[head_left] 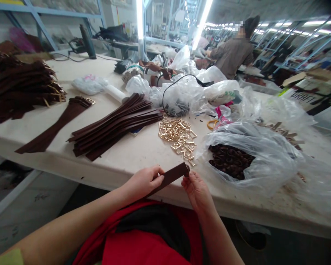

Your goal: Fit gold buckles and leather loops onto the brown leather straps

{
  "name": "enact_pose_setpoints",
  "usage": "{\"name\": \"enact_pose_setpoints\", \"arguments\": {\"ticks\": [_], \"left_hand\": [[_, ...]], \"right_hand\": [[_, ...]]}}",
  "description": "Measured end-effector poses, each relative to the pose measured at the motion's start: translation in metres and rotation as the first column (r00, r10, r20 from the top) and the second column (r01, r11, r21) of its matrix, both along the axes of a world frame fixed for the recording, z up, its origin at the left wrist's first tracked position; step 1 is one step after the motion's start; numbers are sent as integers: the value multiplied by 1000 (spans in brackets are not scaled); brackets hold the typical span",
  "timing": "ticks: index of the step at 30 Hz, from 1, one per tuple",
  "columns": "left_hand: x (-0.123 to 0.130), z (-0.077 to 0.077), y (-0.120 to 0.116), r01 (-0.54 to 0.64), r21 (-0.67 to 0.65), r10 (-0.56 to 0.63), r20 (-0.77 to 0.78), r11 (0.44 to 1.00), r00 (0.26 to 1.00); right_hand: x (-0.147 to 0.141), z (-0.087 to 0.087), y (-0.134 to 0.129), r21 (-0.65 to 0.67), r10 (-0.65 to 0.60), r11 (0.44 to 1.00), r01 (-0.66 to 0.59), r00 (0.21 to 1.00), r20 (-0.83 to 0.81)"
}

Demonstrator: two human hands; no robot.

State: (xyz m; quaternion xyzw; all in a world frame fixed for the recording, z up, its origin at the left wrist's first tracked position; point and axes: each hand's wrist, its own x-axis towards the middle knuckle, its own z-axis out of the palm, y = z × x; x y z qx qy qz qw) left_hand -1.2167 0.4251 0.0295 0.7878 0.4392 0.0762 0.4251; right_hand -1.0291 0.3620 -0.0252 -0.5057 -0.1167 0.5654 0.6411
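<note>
Pinched between the thumb and fingers of my left hand point(149, 181) is a dark brown leather strap point(172, 174), held over the front edge of the table. At the strap's upper right end, my right hand point(196, 188) closes on a small dark brown loop point(187, 169). Whether the loop is around the strap or only against its tip, I cannot tell. Just beyond lies a heap of gold metal buckles point(179, 134). To the right, a clear plastic bag point(267, 154) lies open with many small brown leather loops point(231, 160) inside.
A stack of brown straps point(116, 125) lies left of the buckles, with a smaller bundle point(63, 123) beyond it. A large strap pile point(19, 84) fills the far left. Plastic bags point(179, 94) and orange-handled scissors point(212, 124) lie behind. A person point(234, 51) works farther back.
</note>
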Motion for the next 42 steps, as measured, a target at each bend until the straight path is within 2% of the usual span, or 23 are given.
{"name": "enact_pose_setpoints", "arguments": {"ticks": [4,6,9,14,16,20,23,27,30,32,35,39,42], "left_hand": [[1,0,-1,30,-46,-32,-42,998,999],[3,1,-1,45,-61,-47,-46,997,998],[9,1,1,87,-74,-89,-22,993,996],[17,-3,3,141,-73,-143,-33,987,989],[16,-3,3,153,-76,-157,-51,985,986],[14,-2,2,136,-89,-143,-76,987,987],[14,-4,1,107,-217,-119,-43,970,992],[16,-7,-1,41,-406,-30,33,913,999],[16,-9,-2,28,-509,11,74,860,997],[16,-11,-3,31,-548,26,95,836,995],[17,-14,-4,28,-531,42,119,847,992],[19,-15,-4,68,-455,12,169,888,985],[21,-16,-3,111,-376,-52,163,920,985]], "right_hand": [[3,-5,-4,17,20,1000,-25,963,269],[3,-4,-4,29,34,999,-47,939,344],[1,-1,-4,38,96,993,-114,944,316],[-1,-3,-6,-50,308,951,-304,931,196],[-1,-5,-8,-55,329,944,-327,904,273],[-3,-4,-11,16,276,945,-327,823,497],[-5,2,-12,50,249,944,-327,802,543],[-6,6,-12,14,268,951,-309,845,462],[-7,3,-12,11,246,960,-280,861,446],[-9,0,-12,-1,254,962,-272,896,364],[-12,-2,-11,-32,283,958,-285,919,276],[-17,0,-11,-39,274,957,-288,850,450],[-20,2,-12,14,231,953,-301,759,609]]}}
